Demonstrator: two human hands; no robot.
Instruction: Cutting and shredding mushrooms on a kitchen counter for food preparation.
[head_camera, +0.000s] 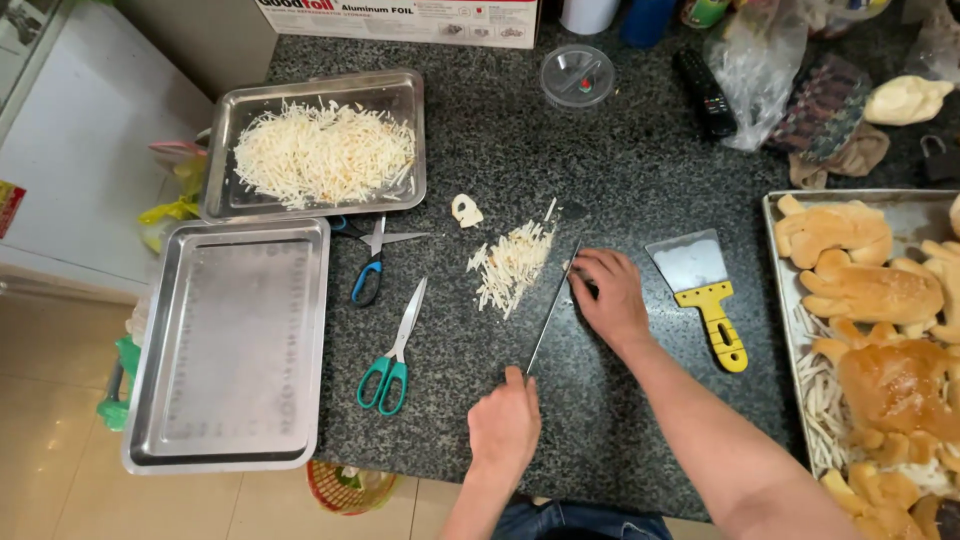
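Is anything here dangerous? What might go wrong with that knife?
Maybe a cut: the right hand presses on the knife blade, fingers close to its edge, while the left hand grips the handle.

The shreds lie loose on the counter, so some might scatter when chopped or pushed.

Two scissors lie open beside the pile; a hand reaching that way might get nicked.

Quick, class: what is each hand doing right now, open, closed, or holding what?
Left hand: closed on the knife handle.
Right hand: fingers pressed on the knife's blade near the tip; holds nothing else.
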